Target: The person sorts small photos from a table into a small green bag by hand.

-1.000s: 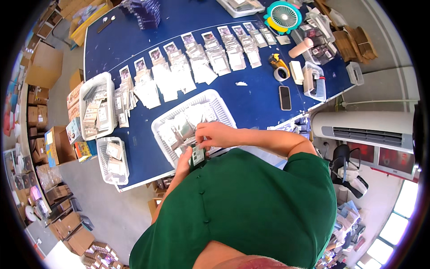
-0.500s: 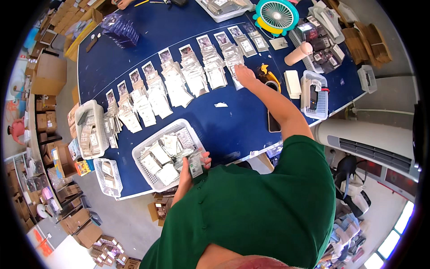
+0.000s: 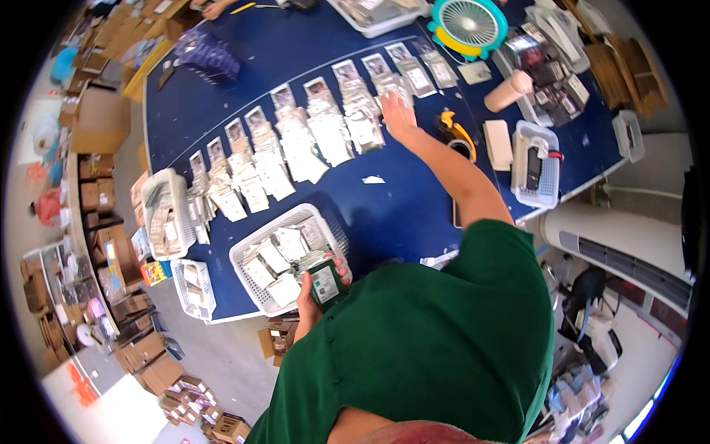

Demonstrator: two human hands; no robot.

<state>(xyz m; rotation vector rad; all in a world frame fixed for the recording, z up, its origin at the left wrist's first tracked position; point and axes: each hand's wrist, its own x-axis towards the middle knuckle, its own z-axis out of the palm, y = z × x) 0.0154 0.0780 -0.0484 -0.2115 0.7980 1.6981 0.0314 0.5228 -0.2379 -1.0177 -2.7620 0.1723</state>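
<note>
Blue and crowded, the surface carries rows of small packets in clear sleeves, white mesh baskets, a teal fan well beyond the far hand and cardboard boxes on the floor off to the left.

The right hand is stretched far forward, fingers spread and laid flat on a stack of packets near the far end of the rows. The left hand stays close to the body, curled around a dark handheld device with a pale label, held just over the near rim of the white basket full of loose packets.

By the look of it, a packet is being set down on, or lifted from, its stack while the device is kept ready. A next move would call for drawing the long reach back without brushing the neighbouring stacks, which lie edge to edge.

Whether the right hand's fingers pin one packet or only rest on the stack cannot be told; the palm covers it. The device's face is too small to make out. A green shirt hides the surface's near edge, and the yellow-and-black tool just right of the outstretched hand is partly behind the forearm.
</note>
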